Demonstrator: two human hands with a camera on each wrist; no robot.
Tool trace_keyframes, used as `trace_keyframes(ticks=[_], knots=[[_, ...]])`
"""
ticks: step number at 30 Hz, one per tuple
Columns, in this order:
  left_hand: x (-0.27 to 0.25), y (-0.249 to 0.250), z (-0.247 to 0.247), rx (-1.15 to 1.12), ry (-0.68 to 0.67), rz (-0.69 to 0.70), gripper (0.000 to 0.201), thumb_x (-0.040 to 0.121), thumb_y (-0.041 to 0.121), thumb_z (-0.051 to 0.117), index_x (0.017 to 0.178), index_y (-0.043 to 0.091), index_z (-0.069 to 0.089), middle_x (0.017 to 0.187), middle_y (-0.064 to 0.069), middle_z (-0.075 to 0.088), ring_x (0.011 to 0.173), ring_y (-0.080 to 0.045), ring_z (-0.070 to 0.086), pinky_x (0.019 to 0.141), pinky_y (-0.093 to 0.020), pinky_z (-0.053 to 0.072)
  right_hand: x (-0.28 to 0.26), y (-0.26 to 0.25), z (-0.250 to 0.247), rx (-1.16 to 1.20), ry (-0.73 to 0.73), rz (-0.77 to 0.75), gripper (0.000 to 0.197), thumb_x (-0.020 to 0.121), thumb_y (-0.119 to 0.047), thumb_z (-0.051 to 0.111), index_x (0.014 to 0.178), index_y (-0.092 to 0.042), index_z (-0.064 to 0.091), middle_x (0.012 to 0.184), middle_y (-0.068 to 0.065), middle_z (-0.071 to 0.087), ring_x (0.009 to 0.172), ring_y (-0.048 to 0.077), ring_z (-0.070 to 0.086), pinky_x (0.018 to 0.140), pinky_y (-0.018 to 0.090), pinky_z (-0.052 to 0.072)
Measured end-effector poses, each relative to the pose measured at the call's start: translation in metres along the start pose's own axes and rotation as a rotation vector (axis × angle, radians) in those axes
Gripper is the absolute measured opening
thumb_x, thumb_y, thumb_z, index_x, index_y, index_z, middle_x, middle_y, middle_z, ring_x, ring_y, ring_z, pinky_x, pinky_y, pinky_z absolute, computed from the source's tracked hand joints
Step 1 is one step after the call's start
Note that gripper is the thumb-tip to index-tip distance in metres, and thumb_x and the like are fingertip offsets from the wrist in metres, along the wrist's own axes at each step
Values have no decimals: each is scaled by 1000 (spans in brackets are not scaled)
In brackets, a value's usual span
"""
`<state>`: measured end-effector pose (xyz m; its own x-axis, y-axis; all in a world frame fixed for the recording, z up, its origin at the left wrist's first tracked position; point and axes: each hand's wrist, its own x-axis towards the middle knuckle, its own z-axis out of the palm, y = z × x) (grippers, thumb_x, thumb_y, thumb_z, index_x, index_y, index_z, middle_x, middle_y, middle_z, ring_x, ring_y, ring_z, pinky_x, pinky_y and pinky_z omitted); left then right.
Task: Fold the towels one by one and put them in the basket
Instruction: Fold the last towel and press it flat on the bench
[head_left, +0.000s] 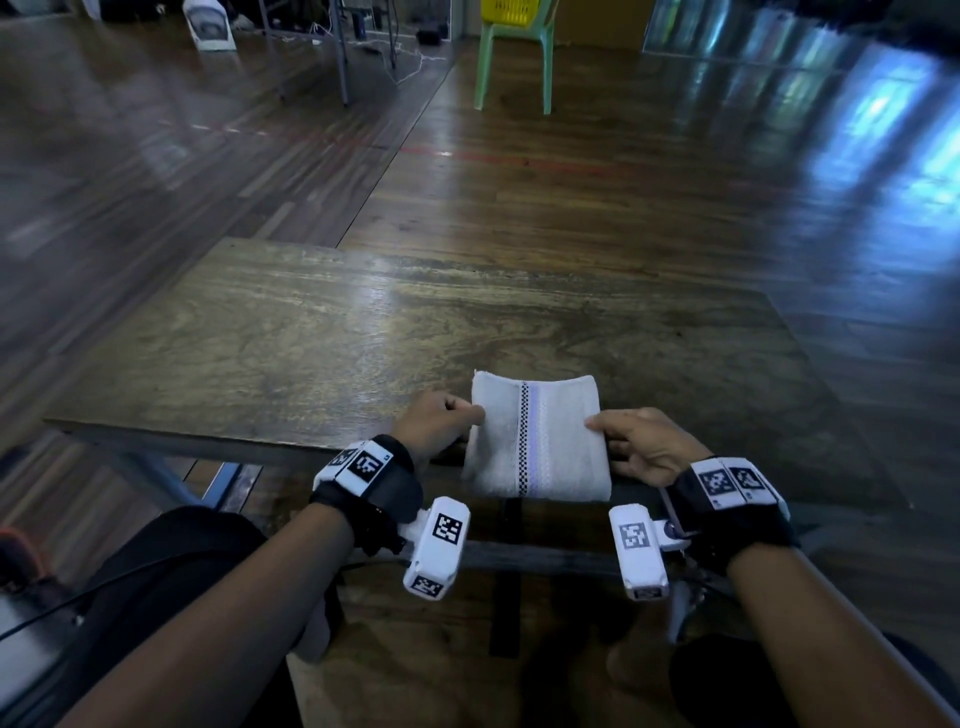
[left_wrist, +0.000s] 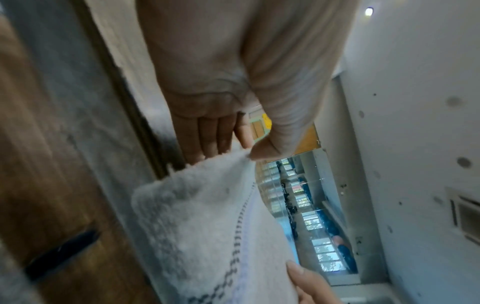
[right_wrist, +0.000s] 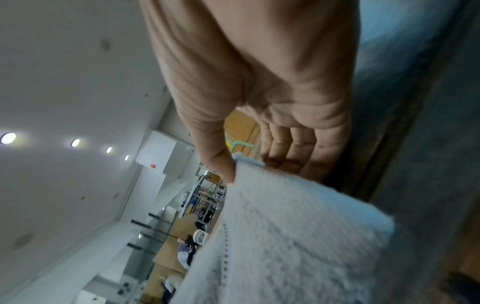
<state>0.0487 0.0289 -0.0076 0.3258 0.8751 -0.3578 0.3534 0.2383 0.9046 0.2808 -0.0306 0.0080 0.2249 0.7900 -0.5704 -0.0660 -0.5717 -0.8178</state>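
A folded white towel (head_left: 535, 436) with a checkered stripe down its middle sits at the near edge of the wooden table (head_left: 311, 332), its lower part overhanging the edge. My left hand (head_left: 441, 423) pinches the towel's left side between thumb and fingers. My right hand (head_left: 634, 441) pinches the right side the same way. In the left wrist view the left hand's thumb (left_wrist: 262, 152) presses the towel (left_wrist: 207, 226) against the fingers. In the right wrist view the right hand's thumb (right_wrist: 223, 164) does likewise on the towel (right_wrist: 298, 236). A yellow basket (head_left: 511, 11) rests on a green chair, far ahead.
The green plastic chair (head_left: 514, 57) stands on the wooden floor beyond the table. A metal table leg (head_left: 340, 57) and cables are at the far left. My knees are below the table's near edge.
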Motion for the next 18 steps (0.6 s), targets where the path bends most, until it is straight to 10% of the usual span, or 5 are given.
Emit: trace_keyframes(ticks=[4, 6, 18], knots=[[-28, -12, 11, -245, -7, -124, 6, 85, 16, 65, 86, 9, 64, 68, -5, 60, 53, -13, 55, 46, -24, 43, -22, 17, -5, 30, -60, 39, 16, 84, -6, 61, 99, -2, 63, 112, 17, 60, 106, 27, 53, 98, 50, 41], [-42, -20, 14, -237, -26, -157, 23, 85, 21, 67, 102, 7, 63, 85, -7, 66, 72, -17, 61, 57, -26, 49, -33, 29, -4, 34, -88, 50, 17, 84, -10, 61, 101, -5, 64, 121, 18, 58, 116, 29, 49, 104, 53, 34], [-135, -42, 13, -314, -40, -78, 25, 88, 14, 62, 113, 9, 59, 103, -9, 67, 87, -21, 63, 72, -35, 52, -119, 76, 17, 51, -82, -28, 19, 89, -13, 56, 108, -14, 61, 102, 8, 66, 92, 21, 59, 68, 32, 46]])
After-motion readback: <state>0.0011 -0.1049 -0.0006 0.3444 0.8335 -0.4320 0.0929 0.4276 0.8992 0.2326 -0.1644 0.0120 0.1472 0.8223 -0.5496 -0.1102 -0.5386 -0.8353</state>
